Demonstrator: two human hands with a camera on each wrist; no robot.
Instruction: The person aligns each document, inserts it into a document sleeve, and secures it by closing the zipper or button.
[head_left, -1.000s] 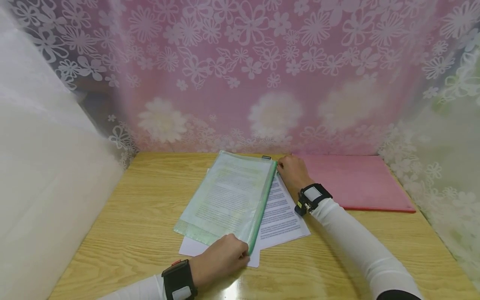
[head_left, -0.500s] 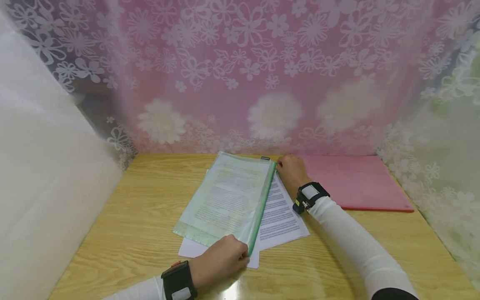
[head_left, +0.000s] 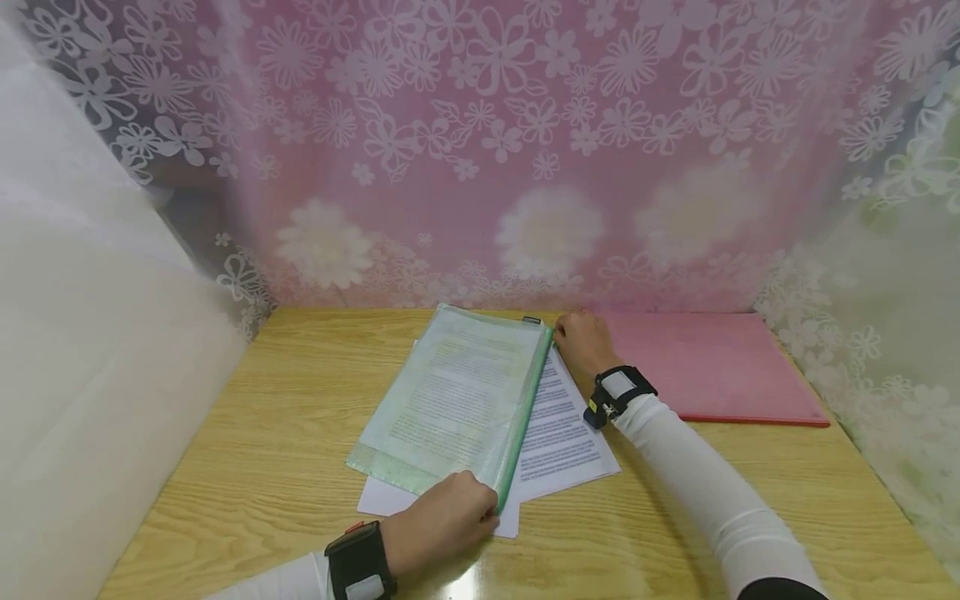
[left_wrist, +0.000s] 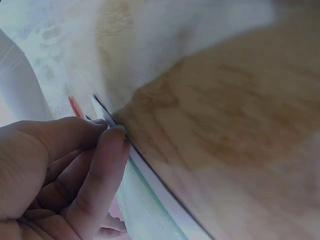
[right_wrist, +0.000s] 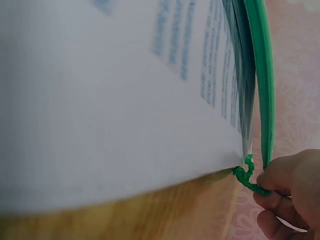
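A translucent green document pouch (head_left: 465, 392) lies slanted on the table with a printed page showing through it. White printed sheets (head_left: 566, 433) stick out from beneath it. At the pouch's near right corner my left hand (head_left: 444, 518) pinches the edge; the left wrist view shows thumb and finger meeting on the pouch's corner. My right hand (head_left: 585, 340) holds the far right corner. In the right wrist view its thumb and finger pinch the end of the green edge strip (right_wrist: 265, 85), beside a crinkled green piece (right_wrist: 244, 176). What the hidden fingers do is unclear.
A flat pink board or folder with a red edge (head_left: 727, 367) lies to the right, behind my right wrist. A small dark piece (head_left: 532, 320) sits at the pouch's far edge. Flowered pink sheeting (head_left: 450, 167) hangs behind the wooden table (head_left: 300, 400).
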